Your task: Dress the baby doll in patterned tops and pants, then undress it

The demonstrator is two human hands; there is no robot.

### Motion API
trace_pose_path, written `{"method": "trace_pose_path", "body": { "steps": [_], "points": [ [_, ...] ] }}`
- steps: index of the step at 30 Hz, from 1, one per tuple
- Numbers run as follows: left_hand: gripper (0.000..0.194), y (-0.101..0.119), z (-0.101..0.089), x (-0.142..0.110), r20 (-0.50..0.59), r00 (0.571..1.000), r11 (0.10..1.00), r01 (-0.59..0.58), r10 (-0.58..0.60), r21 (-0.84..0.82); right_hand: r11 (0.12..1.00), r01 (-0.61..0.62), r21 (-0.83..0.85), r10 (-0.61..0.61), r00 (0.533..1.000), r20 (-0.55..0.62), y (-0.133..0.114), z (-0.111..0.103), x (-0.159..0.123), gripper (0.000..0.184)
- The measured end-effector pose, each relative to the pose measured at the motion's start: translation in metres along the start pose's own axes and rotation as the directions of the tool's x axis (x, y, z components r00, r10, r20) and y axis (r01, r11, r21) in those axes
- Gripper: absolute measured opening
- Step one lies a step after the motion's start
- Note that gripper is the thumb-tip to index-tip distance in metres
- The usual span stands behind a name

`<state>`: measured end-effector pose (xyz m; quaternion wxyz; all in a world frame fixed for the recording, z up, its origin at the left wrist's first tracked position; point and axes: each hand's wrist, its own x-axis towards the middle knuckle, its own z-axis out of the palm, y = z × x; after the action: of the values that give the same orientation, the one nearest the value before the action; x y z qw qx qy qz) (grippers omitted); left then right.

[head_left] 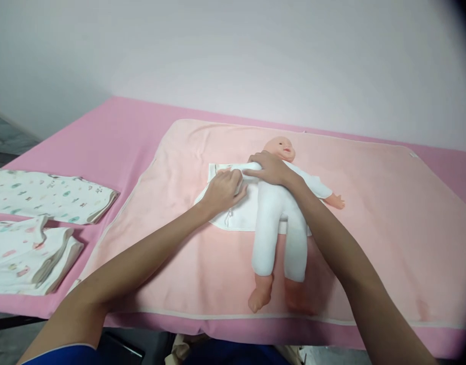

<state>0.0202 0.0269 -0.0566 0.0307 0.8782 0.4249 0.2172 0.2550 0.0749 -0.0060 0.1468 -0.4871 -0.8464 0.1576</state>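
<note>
Left hand (pixel 222 191), frame centre: fingers curled over the end of the doll's outstretched arm, at the white garment (pixel 238 215) — cannot tell what they pinch. Right hand (pixel 271 168) rests across the doll's shoulder, thumb along the upper arm; closure unclear. Doll (pixel 280 200) face-up right of centre, head toward top, partly over the garment. Beneath, a peach blanket (pixel 373 228) on a pink surface (pixel 111 137). Two folded printed cloths (pixel 46 195) — left edge of frame.
</note>
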Motion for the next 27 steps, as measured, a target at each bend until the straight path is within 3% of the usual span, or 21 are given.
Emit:
{"method": "trace_pose_path", "body": {
  "steps": [3,5,10,15,20,24,27],
  "points": [
    [0.034,-0.007,0.003,0.008,0.03,0.985,0.985,0.171,-0.17,-0.026,0.989,-0.047,0.138,0.067,0.987,-0.143,0.008,-0.009,-0.018,0.024],
    [0.04,-0.008,0.005,0.02,0.105,0.97,0.975,0.221,-0.221,0.011,0.981,-0.051,0.185,0.089,0.975,-0.202,0.01,-0.013,-0.025,0.022],
    [0.029,-0.009,0.012,0.055,0.279,0.917,0.957,0.261,-0.286,0.125,0.982,-0.048,0.183,0.094,0.963,-0.254,0.015,-0.008,-0.025,0.024],
    [0.029,-0.028,0.002,0.063,0.329,0.902,0.954,0.3,-0.28,-0.01,0.99,-0.054,0.129,0.084,0.966,-0.244,0.018,-0.003,-0.021,0.027],
    [0.03,-0.037,-0.011,0.063,0.186,0.934,0.889,0.349,-0.305,-0.297,0.991,-0.079,0.105,0.095,0.984,-0.153,0.009,0.003,-0.014,0.023],
    [0.03,-0.026,-0.013,0.067,0.037,0.966,0.925,0.255,-0.255,-0.284,0.999,-0.044,-0.031,0.043,0.998,-0.041,-0.005,0.019,0.004,0.033],
    [0.028,-0.02,-0.012,0.069,0.008,0.975,0.944,0.218,-0.223,-0.249,0.988,-0.056,-0.145,0.06,0.998,0.021,-0.015,0.027,0.015,0.031]
  ]
}}
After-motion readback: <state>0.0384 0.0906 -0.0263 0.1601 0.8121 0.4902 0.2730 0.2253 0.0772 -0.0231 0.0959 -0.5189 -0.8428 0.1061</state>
